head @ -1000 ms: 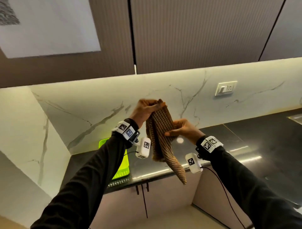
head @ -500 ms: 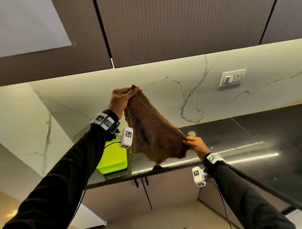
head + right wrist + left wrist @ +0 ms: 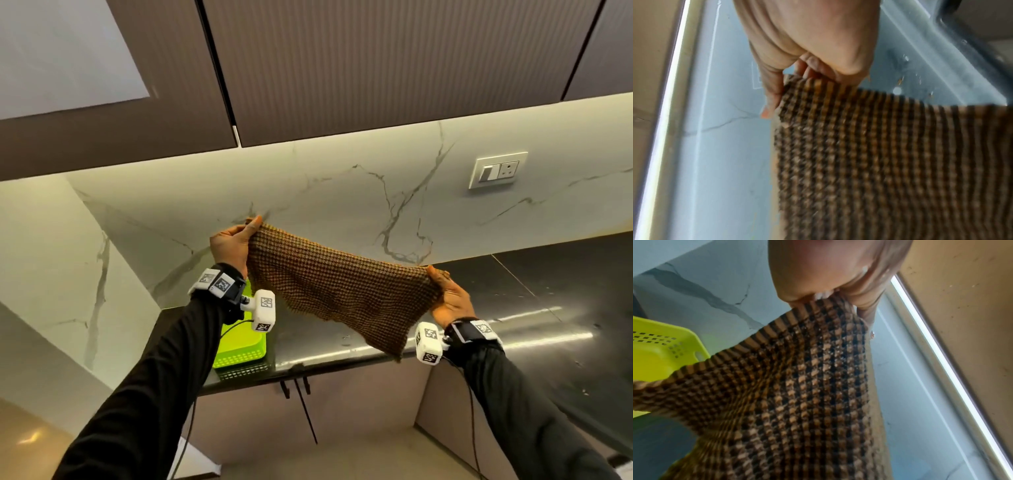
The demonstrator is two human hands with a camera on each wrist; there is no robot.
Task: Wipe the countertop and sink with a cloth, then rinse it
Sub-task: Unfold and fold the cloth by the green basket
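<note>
A brown checked cloth (image 3: pixel 339 291) hangs spread out in the air above the black countertop (image 3: pixel 565 294). My left hand (image 3: pixel 236 240) pinches its upper left corner, and my right hand (image 3: pixel 445 291) pinches its right corner, lower down. One loose corner droops toward the counter's front edge. In the left wrist view the cloth (image 3: pixel 787 394) runs from my left hand (image 3: pixel 830 293), where thumb and fingers clamp it. The right wrist view shows the cloth (image 3: pixel 890 154) held at its corner by my right hand (image 3: pixel 809 69). No sink is in view.
A lime-green perforated basket (image 3: pixel 239 346) stands on the counter's left end, also seen as the basket (image 3: pixel 659 353) beside the cloth. A marble backsplash (image 3: pixel 342 192) with a switch plate (image 3: pixel 496 169) rises behind; dark wall cabinets (image 3: pixel 376 61) hang overhead. Base cabinet doors (image 3: pixel 308 411) lie below.
The cloth went from a bunched strip to a spread sheet. My hands moved apart, the left one staying high, the right one going right and down along the edge.
</note>
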